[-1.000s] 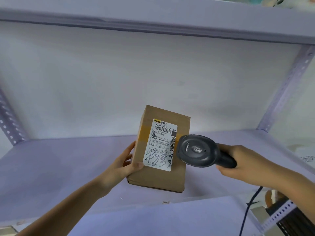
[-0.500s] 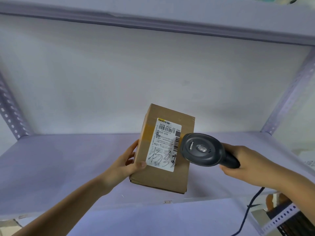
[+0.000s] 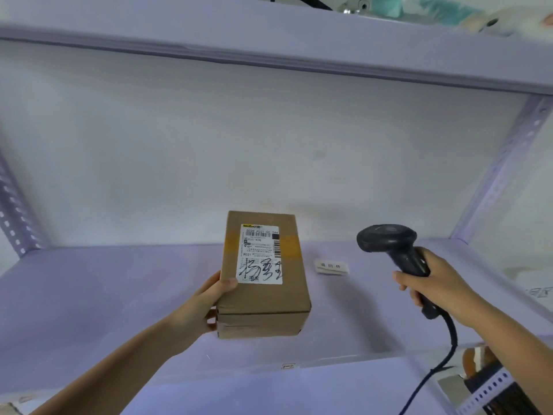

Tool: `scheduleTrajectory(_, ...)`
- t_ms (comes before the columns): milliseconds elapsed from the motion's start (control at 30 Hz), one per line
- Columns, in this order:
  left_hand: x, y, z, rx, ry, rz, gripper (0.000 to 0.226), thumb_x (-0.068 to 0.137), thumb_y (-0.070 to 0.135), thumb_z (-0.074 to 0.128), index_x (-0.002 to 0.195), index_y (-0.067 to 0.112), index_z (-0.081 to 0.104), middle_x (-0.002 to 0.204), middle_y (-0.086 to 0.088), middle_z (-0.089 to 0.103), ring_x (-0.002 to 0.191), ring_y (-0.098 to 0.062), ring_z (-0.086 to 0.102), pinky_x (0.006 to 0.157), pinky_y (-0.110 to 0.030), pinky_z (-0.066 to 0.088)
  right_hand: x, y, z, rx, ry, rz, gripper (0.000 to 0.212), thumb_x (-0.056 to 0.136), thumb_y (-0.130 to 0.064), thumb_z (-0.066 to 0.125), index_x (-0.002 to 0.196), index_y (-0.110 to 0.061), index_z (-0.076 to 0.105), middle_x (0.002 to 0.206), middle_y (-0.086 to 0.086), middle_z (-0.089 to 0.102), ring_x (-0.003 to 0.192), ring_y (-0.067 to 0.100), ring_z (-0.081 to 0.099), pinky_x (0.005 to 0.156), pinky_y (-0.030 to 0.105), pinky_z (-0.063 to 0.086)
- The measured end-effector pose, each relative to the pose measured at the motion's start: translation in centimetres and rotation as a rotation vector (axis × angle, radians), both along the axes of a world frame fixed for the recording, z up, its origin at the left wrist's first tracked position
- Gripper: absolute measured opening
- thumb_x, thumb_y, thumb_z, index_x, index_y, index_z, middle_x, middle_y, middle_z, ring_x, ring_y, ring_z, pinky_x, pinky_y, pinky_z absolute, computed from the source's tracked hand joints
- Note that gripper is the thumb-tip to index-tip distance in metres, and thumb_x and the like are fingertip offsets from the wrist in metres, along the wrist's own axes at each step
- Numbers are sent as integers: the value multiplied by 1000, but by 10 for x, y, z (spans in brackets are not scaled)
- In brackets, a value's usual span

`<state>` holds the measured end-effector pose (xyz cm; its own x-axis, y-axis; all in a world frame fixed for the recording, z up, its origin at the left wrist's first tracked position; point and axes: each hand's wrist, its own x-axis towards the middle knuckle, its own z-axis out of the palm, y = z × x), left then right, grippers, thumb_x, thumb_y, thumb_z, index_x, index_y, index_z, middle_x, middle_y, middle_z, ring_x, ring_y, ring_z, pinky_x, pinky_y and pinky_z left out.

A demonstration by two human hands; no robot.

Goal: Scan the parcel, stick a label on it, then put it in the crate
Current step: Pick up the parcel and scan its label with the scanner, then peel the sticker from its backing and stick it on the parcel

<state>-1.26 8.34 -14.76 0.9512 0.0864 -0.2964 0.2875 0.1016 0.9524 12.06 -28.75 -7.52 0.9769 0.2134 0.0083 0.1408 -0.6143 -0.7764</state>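
Note:
A brown cardboard parcel with a white shipping label and yellow tape lies over the lilac shelf. My left hand grips its left side, thumb on the top face. My right hand is closed on the handle of a black barcode scanner, held upright to the right of the parcel, well apart from it. A small white label with printed characters lies on the shelf between parcel and scanner. No crate is in view.
The lilac shelf board spans the view, with an upper shelf overhead and perforated uprights at both sides. The scanner cable hangs down at the right. Soft toys sit on the upper shelf at the top right.
The scanner has pulled away from the parcel's label to the right and tipped upright. The parcel has tilted flatter, and the small white label on the shelf has come into sight.

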Motion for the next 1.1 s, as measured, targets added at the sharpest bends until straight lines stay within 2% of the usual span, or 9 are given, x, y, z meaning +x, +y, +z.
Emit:
scheduleTrajectory(167, 5, -4, -4, -29, 44, 7, 68, 60, 62, 68, 124, 41, 58, 121, 2, 70, 108, -21, 66, 84, -35, 54, 36, -1, -52, -4, 126, -154, 13, 83, -15, 68, 91, -11, 59, 73, 10, 74, 43, 24, 57, 49, 32, 49)
scheduleTrajectory(333, 10, -11, -2, -42, 102, 52, 51, 76, 53, 64, 122, 32, 61, 109, -3, 70, 87, -18, 66, 70, -30, 53, 55, -1, -84, -46, 124, -309, 17, 84, -15, 63, 69, -10, 57, 48, 9, 62, 43, 28, 61, 52, 29, 46)
scheduleTrajectory(500, 13, -20, -5, -73, 147, 94, 41, 86, 45, 58, 122, 28, 58, 120, -1, 65, 113, -21, 58, 97, -44, 49, 68, -2, -87, -154, 98, -340, 23, 86, -20, 60, 68, -6, 56, 56, 11, 62, 57, 30, 62, 52, 30, 41)
scheduleTrajectory(567, 14, -24, -6, -74, 149, 90, 40, 86, 46, 57, 123, 29, 57, 123, 0, 64, 115, -21, 57, 100, -45, 47, 69, 1, -83, -211, 133, -328, 22, 87, -24, 62, 83, -2, 60, 72, 13, 62, 77, 35, 64, 61, 36, 45)
scheduleTrajectory(633, 14, -27, -7, -81, 152, 97, 41, 85, 46, 58, 122, 30, 56, 122, 1, 64, 114, -20, 58, 100, -45, 47, 68, 5, -77, -321, 133, -408, 53, 83, -35, 68, 120, -1, 51, 109, 20, 59, 103, 39, 57, 81, 44, 48)
scheduleTrajectory(700, 14, -28, -8, -84, 149, 84, 41, 84, 48, 59, 122, 31, 56, 122, 3, 63, 114, -20, 58, 100, -45, 47, 64, 12, -72, -391, -116, -511, 73, 81, -33, 70, 140, -6, 35, 136, 24, 43, 121, 43, 44, 93, 53, 44)
scheduleTrajectory(800, 14, -26, -8, -71, 140, 62, 47, 80, 49, 63, 122, 30, 54, 123, 3, 63, 115, -20, 57, 105, -46, 43, 64, 41, -64, -413, -472, -238, 50, 85, -12, 62, 133, -7, 50, 135, 20, 48, 119, 40, 47, 94, 49, 44)
scheduleTrajectory(933, 12, -25, -4, -40, 127, 55, 76, 59, 57, 69, 126, 27, 53, 125, 2, 62, 117, -21, 57, 107, -44, 41, 70, 91, -80, -571, -215, 259, 39, 94, -8, 44, 129, -15, 58, 138, 6, 50, 124, 26, 50, 101, 38, 44)
scheduleTrajectory(1100, 10, -24, -3, -29, 121, 39, 79, 60, 60, 68, 130, 27, 50, 125, 3, 63, 117, -18, 58, 108, -44, 41, 92, 118, -97, -764, -198, 309, 36, 96, -10, 42, 130, -10, 53, 147, 8, 41, 130, 29, 45, 101, 39, 44)
